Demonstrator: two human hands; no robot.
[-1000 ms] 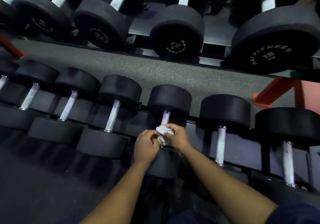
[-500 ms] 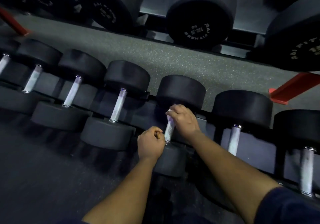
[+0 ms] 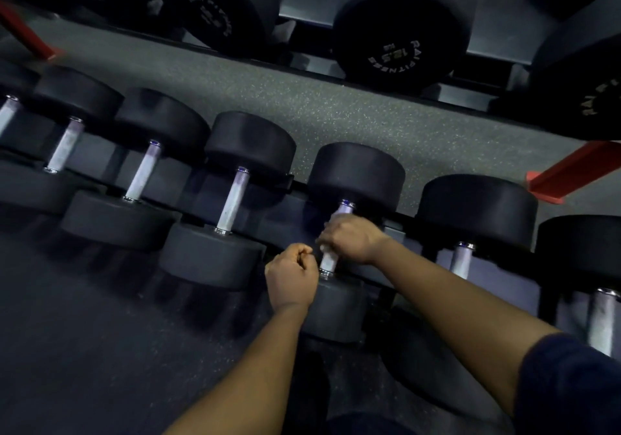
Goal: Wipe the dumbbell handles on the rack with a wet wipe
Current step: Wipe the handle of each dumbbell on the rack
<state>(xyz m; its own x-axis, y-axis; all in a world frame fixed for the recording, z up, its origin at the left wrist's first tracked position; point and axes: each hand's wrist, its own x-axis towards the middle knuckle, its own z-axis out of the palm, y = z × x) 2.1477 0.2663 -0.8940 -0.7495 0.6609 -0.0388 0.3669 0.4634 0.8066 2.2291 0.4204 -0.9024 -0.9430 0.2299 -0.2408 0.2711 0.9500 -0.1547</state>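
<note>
The right hand point(image 3: 351, 239) is wrapped around the handle point(image 3: 331, 256) of a dumbbell on the lower row of the rack point(image 3: 396, 229), fingers curled over the metal bar about midway along it; a pale bit showing at the lower edge of the fist may be the wet wipe, but it cannot be told apart from the bar's own light surface. The left hand point(image 3: 291, 275) is balled into a loose fist just beside the near end of that same handle, close to the right hand, and whether anything is in it cannot be seen. The gripped dumbbell has its far head point(image 3: 356, 172) toward the rack's back edge and its near head point(image 3: 336, 307) at the front edge, under the left wrist. To the left along the row sit more dumbbells with bare pale handles point(image 3: 233, 201), and more lie to the right point(image 3: 462, 260). Beyond the speckled floor point(image 3: 336, 112), an upper row holds larger dumbbells point(image 3: 400, 38) with printed lettering. A dark sleeve point(image 3: 568, 384) covers the right upper arm.
</note>
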